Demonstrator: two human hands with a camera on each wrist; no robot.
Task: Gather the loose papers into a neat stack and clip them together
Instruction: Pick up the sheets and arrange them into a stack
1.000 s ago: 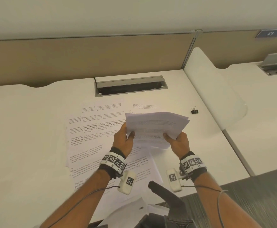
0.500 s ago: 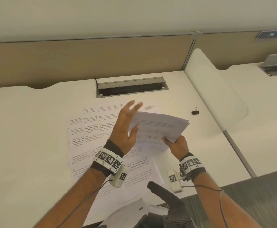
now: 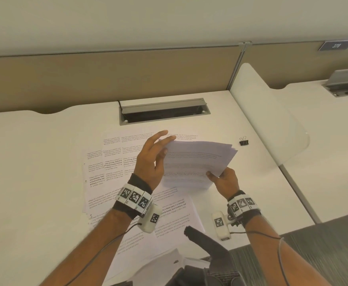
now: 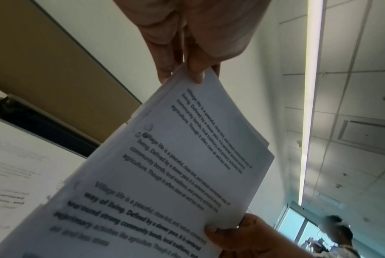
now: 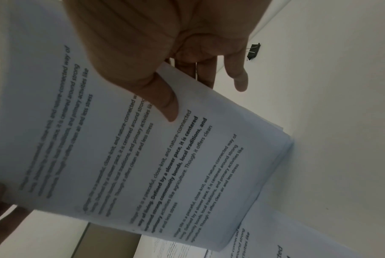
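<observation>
Head view: the right hand (image 3: 224, 182) pinches the sheaf of printed papers (image 3: 197, 162) at frame centre, above loose sheets (image 3: 111, 162) on the desk (image 3: 34, 162); the left hand (image 3: 152, 157), gripping a second ago, now touches its left edge with straight fingers; binder clip (image 3: 244, 141) upper right; left wrist view: fingertips (image 4: 193, 73) meet the sheaf's top corner; right wrist view: thumb (image 5: 165, 104) presses the page.

Black wristbands (image 3: 134, 198), tag markers, white cameras (image 3: 221, 225)
</observation>
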